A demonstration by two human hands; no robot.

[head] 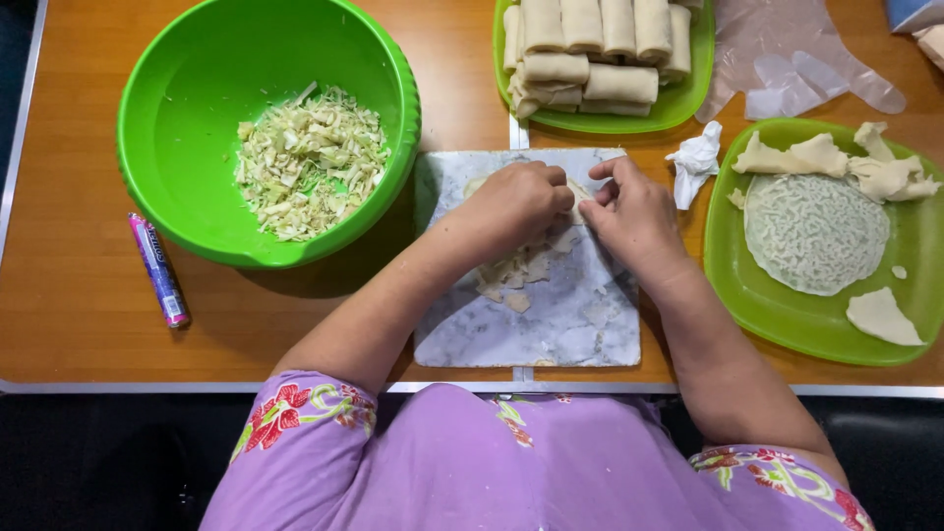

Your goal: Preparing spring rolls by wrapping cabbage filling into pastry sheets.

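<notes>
A: Where are the hands?

B: Mid-frame, over the marble slab [551,324]. The left hand [514,205] is curled shut and the right hand [634,218] has its fingers pinched; both grip the thin dough wrapper [521,270] lying on the slab.

A: And around them?

B: Upper left, a green bowl [187,128] of shredded cabbage [310,162]. Top centre, a green tray [688,98] of finished rolls [590,49]. At right, a green plate [787,324] with round wrappers [814,231]. All sit on the wooden bench [69,295].
</notes>
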